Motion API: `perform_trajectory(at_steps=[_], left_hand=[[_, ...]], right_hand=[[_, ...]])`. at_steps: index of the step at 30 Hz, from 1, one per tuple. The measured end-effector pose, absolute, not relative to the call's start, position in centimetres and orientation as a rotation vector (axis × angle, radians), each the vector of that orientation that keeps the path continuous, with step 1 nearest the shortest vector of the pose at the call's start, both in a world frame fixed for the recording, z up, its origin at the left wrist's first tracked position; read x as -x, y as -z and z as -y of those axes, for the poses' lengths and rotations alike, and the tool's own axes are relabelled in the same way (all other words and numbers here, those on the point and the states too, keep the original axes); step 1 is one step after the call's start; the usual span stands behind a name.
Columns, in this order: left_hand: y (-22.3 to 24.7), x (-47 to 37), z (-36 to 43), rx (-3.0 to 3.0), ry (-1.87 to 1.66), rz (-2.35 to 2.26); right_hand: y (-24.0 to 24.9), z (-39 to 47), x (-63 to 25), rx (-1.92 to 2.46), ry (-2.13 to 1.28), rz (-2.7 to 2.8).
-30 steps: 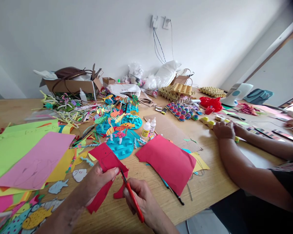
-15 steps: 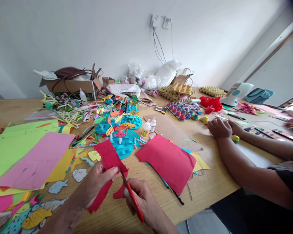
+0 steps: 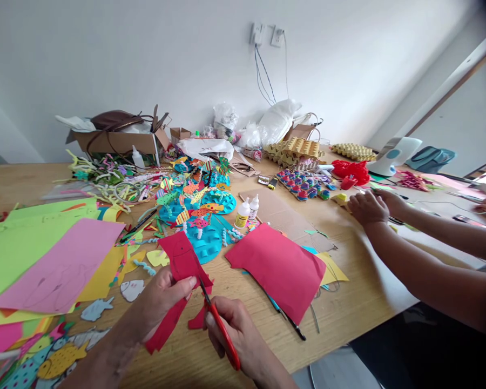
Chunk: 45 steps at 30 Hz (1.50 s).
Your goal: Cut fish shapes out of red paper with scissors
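Note:
Near the front edge, my left hand pinches a piece of red paper that has a fish outline drawn on it. My right hand is closed around red-handled scissors, whose blades meet the paper just right of my left thumb. A red strip hangs below my left hand, and a small red scrap lies beside the blades. To the right rests a larger red sheet. Cut paper fish lie left of my left hand.
Green and pink sheets cover the left side. Beyond my hands are blue discs with paper fish and glue bottles. Another person's hands and forearms reach in from the right, near painted egg cartons.
The other person's hands and forearms have moved slightly right and away. My hands, the scissors and the red paper have hardly moved.

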<state>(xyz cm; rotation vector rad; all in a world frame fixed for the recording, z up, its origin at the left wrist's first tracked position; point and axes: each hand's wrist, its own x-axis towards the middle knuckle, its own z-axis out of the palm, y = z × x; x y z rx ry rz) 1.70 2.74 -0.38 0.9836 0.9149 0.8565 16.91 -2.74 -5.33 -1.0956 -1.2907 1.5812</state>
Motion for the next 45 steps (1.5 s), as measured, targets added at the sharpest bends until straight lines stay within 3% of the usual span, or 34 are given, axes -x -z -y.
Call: perform_trajectory(at_steps=[45], left_hand=[[0.09, -1.4, -3.53, -1.062, -0.813, -0.926]], right_hand=[[5.92, 2.79, -17.43, 1.144, -1.512, 1.35]])
